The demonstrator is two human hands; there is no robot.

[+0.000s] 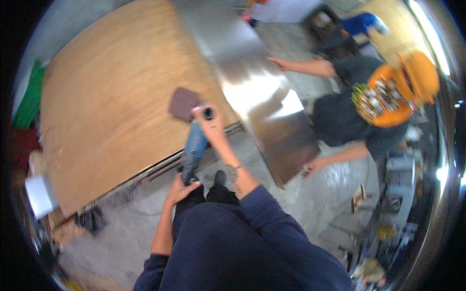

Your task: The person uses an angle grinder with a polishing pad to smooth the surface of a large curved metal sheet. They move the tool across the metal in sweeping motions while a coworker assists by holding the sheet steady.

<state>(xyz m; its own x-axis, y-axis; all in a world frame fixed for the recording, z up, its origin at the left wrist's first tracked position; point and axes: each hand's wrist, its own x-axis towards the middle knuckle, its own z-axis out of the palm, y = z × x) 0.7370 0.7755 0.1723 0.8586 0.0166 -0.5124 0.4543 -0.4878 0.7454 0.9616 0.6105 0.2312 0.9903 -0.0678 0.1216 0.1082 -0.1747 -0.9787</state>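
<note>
In front of my body I hold a long blue power tool [195, 143], shaped like an angle grinder, at the near edge of the wooden table [116, 92]. My left hand [182, 190] is wrapped round its dark rear end. At the front end, my right hand [209, 123] grips the tool beside a round black part. A square, reddish-brown pad [183, 103] is over the board right by the tool's head; whether it is joined to the tool I cannot tell. Motion blur hides finer detail.
To the right, a co-worker [349, 102] has both hands at a long shiny metal sheet [252, 92] lying along the table's right side. An orange bucket [420, 80] stands beyond. Green material [30, 97] is at far left, and a cable [141, 211] lies on the concrete floor.
</note>
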